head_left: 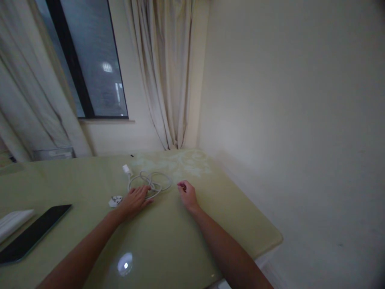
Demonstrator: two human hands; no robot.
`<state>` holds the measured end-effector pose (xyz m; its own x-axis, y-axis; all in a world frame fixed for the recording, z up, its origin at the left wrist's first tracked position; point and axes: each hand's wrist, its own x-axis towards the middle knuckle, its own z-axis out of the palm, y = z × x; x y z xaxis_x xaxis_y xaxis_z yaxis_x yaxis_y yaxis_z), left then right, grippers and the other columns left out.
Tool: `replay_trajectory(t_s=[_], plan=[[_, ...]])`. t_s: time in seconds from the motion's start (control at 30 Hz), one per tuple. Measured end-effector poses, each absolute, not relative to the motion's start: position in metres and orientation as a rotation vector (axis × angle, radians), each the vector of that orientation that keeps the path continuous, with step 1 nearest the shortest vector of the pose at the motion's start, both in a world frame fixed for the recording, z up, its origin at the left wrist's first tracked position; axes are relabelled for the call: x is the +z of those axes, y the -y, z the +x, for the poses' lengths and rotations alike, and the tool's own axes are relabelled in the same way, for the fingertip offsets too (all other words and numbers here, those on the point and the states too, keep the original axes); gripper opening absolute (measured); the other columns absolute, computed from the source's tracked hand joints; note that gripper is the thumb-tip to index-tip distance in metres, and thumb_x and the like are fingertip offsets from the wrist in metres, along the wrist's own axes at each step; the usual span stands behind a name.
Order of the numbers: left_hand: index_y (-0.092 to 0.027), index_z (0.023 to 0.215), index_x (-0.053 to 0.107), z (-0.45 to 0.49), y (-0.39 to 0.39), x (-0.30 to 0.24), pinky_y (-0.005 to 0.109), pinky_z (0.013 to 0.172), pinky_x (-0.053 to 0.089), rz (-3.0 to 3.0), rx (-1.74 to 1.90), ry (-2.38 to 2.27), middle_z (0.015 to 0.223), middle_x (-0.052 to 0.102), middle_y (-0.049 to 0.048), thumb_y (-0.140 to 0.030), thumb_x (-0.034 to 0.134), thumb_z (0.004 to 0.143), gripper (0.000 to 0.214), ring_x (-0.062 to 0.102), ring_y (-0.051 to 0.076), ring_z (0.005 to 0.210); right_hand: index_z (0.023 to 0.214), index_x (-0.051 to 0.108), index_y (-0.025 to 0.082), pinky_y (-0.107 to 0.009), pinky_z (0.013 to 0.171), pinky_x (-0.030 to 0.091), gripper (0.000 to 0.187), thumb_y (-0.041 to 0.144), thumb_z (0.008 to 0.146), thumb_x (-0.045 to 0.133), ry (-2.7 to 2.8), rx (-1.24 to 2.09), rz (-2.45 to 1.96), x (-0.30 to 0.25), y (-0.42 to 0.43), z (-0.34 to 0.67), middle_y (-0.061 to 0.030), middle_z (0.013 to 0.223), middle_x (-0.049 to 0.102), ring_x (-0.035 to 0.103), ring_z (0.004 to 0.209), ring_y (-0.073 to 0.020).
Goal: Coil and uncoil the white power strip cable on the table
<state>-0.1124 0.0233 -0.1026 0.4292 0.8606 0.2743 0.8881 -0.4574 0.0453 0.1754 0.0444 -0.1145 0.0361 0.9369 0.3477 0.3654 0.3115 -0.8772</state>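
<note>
A light grey power cord lies in loose loops on the green tabletop. At its far left end is a white connector. A white plug with metal pins rests just left of my left hand. That hand lies flat over the near-left part of the loops, fingers stretched out and apart, touching the cord. To the right of the loops is my right hand, apart from the cord. Its fingers are curled in with thumb and forefinger close together, and nothing shows in them.
At the left lie a dark flat panel and a white long object. A small dark bit sits near the far edge. Beyond stand curtains and a window; a wall runs along the right.
</note>
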Motion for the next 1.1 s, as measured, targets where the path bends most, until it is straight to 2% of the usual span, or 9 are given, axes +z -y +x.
replay_trajectory(t_s=[0.07, 0.17, 0.33, 0.5, 0.63, 0.73, 0.83, 1.0, 1.1], plan=[[-0.020, 0.128, 0.069, -0.143, -0.017, -0.099, 0.049, 0.110, 0.047, -2.582, -0.351, 1.588, 0.128, 0.075, 0.0168, -0.049, 0.039, 0.106, 0.048, 0.068, 0.031, 0.123, 0.097, 0.074, 0.018, -0.028, 0.078, 0.052, 0.014, 0.017, 0.091, 0.061, 1.560, 0.701, -1.231, -0.114, -0.043, 0.172, -0.0055, 0.091, 0.077, 0.070, 0.081, -0.0173], [-0.022, 0.130, 0.072, -0.184, -0.008, -0.092, 0.056, 0.115, 0.042, -2.524, -0.259, 1.706, 0.135, 0.073, 0.0167, -0.041, 0.030, 0.106, 0.052, 0.066, 0.032, 0.128, 0.097, 0.073, 0.019, -0.027, 0.077, 0.051, 0.013, 0.015, 0.091, 0.062, 1.608, 0.715, -1.214, -0.113, -0.039, 0.169, -0.0046, 0.091, 0.076, 0.068, 0.078, -0.0154], [-0.027, 0.127, 0.077, -0.218, 0.003, -0.079, 0.057, 0.112, 0.043, -2.255, -0.210, 1.967, 0.141, 0.071, 0.0147, -0.029, 0.035, 0.102, 0.049, 0.062, 0.034, 0.132, 0.098, 0.073, 0.019, -0.027, 0.080, 0.050, 0.012, 0.015, 0.091, 0.063, 1.656, 0.712, -1.213, -0.110, -0.035, 0.168, -0.0045, 0.093, 0.076, 0.066, 0.077, -0.0148], [-0.028, 0.129, 0.075, -0.190, 0.020, -0.076, 0.056, 0.109, 0.047, -2.089, -0.218, 2.070, 0.145, 0.068, 0.0139, -0.036, 0.040, 0.103, 0.045, 0.060, 0.037, 0.132, 0.098, 0.073, 0.019, -0.028, 0.080, 0.051, 0.013, 0.015, 0.091, 0.063, 1.671, 0.696, -1.228, -0.109, -0.034, 0.169, -0.0051, 0.094, 0.076, 0.066, 0.078, -0.0153], [-0.011, 0.144, 0.063, -0.151, 0.025, -0.081, 0.056, 0.106, 0.050, -1.961, -0.219, 2.134, 0.143, 0.065, 0.0260, -0.054, 0.045, 0.101, 0.063, 0.061, 0.043, 0.132, 0.098, 0.074, 0.018, -0.027, 0.079, 0.051, 0.013, 0.015, 0.091, 0.063, 1.677, 0.691, -1.238, -0.110, -0.035, 0.170, -0.0059, 0.094, 0.076, 0.066, 0.078, -0.0157], [-0.009, 0.148, 0.058, -0.135, 0.014, -0.081, 0.054, 0.096, 0.055, -1.878, -0.215, 2.340, 0.136, 0.066, 0.0302, -0.059, 0.035, 0.105, 0.070, 0.069, 0.043, 0.118, 0.099, 0.074, 0.018, -0.027, 0.078, 0.051, 0.014, 0.014, 0.092, 0.063, 1.677, 0.692, -1.254, -0.112, -0.036, 0.172, -0.0064, 0.093, 0.077, 0.067, 0.078, -0.0157], [-0.014, 0.140, 0.065, -0.132, -0.002, -0.081, 0.056, 0.090, 0.056, -1.909, -0.173, 2.361, 0.132, 0.068, 0.0276, -0.050, 0.031, 0.108, 0.059, 0.073, 0.043, 0.109, 0.098, 0.074, 0.018, -0.026, 0.078, 0.051, 0.015, 0.013, 0.091, 0.063, 1.678, 0.696, -1.272, -0.113, -0.037, 0.174, -0.0064, 0.093, 0.077, 0.068, 0.079, -0.0156], [-0.013, 0.122, 0.073, -0.136, -0.015, -0.089, 0.058, 0.101, 0.048, -2.041, -0.169, 2.190, 0.117, 0.073, 0.0229, -0.023, 0.034, 0.103, 0.044, 0.071, 0.037, 0.107, 0.098, 0.074, 0.018, -0.026, 0.078, 0.051, 0.013, 0.014, 0.091, 0.063, 1.684, 0.709, -1.276, -0.114, -0.037, 0.176, -0.0065, 0.094, 0.078, 0.069, 0.080, -0.0157], [-0.014, 0.118, 0.074, -0.140, -0.014, -0.093, 0.057, 0.105, 0.045, -2.098, -0.183, 2.077, 0.116, 0.073, 0.0220, -0.020, 0.034, 0.102, 0.043, 0.069, 0.036, 0.106, 0.096, 0.074, 0.018, -0.026, 0.077, 0.051, 0.013, 0.013, 0.091, 0.063, 1.691, 0.716, -1.271, -0.114, -0.036, 0.177, -0.0055, 0.092, 0.077, 0.068, 0.079, -0.0154]])
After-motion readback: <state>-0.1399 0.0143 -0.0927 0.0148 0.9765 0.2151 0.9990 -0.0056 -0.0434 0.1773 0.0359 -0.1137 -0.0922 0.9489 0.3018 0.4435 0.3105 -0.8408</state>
